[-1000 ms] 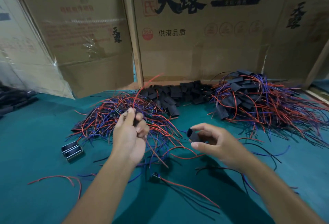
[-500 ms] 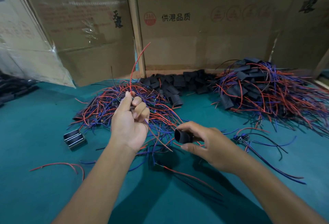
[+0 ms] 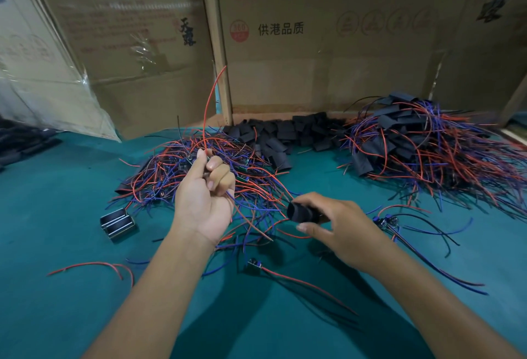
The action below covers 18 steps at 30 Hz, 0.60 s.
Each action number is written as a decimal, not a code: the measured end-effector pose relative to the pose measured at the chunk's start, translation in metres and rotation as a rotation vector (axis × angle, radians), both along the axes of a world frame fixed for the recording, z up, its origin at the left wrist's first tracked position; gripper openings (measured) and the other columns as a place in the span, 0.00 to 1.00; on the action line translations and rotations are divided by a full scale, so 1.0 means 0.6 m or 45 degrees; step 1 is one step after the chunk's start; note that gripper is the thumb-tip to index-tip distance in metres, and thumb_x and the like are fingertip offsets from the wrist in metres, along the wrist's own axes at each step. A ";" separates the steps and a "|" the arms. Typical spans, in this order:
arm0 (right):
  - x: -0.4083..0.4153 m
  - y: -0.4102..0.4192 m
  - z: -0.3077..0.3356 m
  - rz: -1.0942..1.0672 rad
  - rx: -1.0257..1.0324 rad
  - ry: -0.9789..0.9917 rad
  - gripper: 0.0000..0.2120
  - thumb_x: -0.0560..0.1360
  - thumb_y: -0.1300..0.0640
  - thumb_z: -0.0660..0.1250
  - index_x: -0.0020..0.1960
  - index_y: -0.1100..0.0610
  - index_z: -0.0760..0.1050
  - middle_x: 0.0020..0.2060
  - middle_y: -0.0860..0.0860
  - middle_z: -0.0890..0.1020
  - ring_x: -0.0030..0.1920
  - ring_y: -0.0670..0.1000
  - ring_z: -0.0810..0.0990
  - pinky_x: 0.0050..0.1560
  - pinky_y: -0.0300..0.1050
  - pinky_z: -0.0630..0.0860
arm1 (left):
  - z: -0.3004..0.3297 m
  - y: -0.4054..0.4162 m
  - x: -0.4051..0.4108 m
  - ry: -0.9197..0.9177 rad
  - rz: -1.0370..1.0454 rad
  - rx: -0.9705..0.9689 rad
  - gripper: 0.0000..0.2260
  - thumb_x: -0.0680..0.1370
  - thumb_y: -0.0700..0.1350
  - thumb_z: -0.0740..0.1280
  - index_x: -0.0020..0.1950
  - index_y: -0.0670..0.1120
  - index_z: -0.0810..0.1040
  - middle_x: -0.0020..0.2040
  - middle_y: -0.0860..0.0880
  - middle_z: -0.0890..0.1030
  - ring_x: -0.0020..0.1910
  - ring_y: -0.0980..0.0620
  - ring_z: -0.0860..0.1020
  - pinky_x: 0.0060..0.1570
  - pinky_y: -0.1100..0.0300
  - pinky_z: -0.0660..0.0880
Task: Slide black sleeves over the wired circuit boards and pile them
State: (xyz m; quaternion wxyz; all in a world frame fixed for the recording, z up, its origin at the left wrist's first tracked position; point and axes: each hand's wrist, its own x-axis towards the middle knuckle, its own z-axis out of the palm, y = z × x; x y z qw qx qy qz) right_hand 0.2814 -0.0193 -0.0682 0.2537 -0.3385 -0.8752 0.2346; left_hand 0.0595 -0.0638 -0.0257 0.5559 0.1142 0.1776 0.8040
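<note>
My left hand [image 3: 204, 196] grips a wired circuit board in its curled fingers; the board itself is hidden, and its red wire [image 3: 209, 104] arcs up above the fist. My right hand [image 3: 339, 227] pinches a black sleeve [image 3: 302, 211], its open end turned toward the left hand. Behind the left hand lies a heap of unsleeved wired boards [image 3: 171, 176] in red and blue. A pile of empty black sleeves [image 3: 285, 133] sits at the back centre. At the back right is the pile of sleeved boards [image 3: 422, 144].
The green table cloth [image 3: 57, 216] carries a small metal part [image 3: 117, 221] at the left, a loose red wire [image 3: 94, 266], and loose wired boards [image 3: 255, 264] [image 3: 385, 220] near my right arm. Cardboard boxes [image 3: 313, 45] wall off the back.
My left hand has lifted a wired board out of the heap, so its red wire now stands high. My right hand has brought the sleeve left, closer to the left hand.
</note>
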 end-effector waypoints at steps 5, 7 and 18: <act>-0.008 -0.004 -0.003 0.072 0.002 0.044 0.16 0.75 0.56 0.72 0.61 0.47 0.75 0.52 0.41 0.81 0.53 0.42 0.78 0.57 0.36 0.71 | 0.001 -0.001 0.005 -0.003 -0.025 -0.004 0.11 0.84 0.45 0.56 0.43 0.46 0.68 0.31 0.53 0.66 0.21 0.58 0.59 0.20 0.65 0.58; -0.010 -0.007 -0.003 0.098 0.020 0.069 0.17 0.76 0.56 0.71 0.62 0.47 0.74 0.54 0.41 0.80 0.55 0.42 0.77 0.59 0.34 0.69 | 0.001 -0.001 0.006 -0.012 -0.028 -0.002 0.11 0.84 0.45 0.56 0.43 0.46 0.68 0.30 0.53 0.65 0.21 0.58 0.59 0.19 0.65 0.58; -0.013 -0.015 -0.003 0.289 -0.075 0.040 0.19 0.77 0.54 0.69 0.66 0.47 0.73 0.60 0.38 0.78 0.60 0.38 0.75 0.63 0.32 0.68 | -0.007 0.004 0.000 0.054 0.070 -0.044 0.11 0.85 0.44 0.55 0.43 0.46 0.67 0.30 0.53 0.65 0.22 0.58 0.59 0.21 0.66 0.58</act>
